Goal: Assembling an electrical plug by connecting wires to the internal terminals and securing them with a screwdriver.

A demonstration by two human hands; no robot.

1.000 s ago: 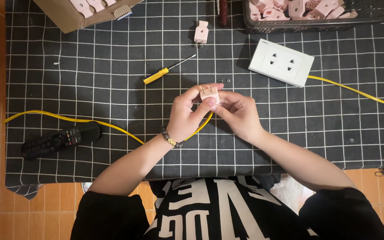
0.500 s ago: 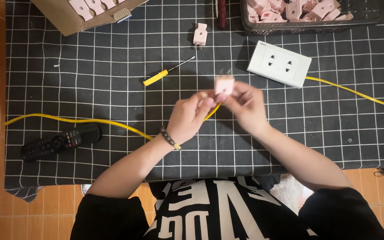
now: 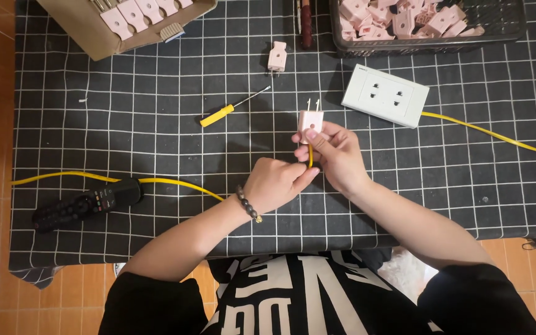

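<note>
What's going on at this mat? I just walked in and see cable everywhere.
A person sits at a black gridded mat. Their right hand holds a pink two-pin plug, pins pointing away, with a yellow cable running out of it. The left hand pinches that cable just below the plug. A yellow-handled screwdriver, a white socket block and a spare pink plug lie untouched nearby.

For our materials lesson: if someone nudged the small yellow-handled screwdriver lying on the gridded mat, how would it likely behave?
The yellow-handled screwdriver probably rolls easily, since its handle looks round and it lies flat. It seems light, being small with a thin shaft. The black gridded mat may slow it.
</note>
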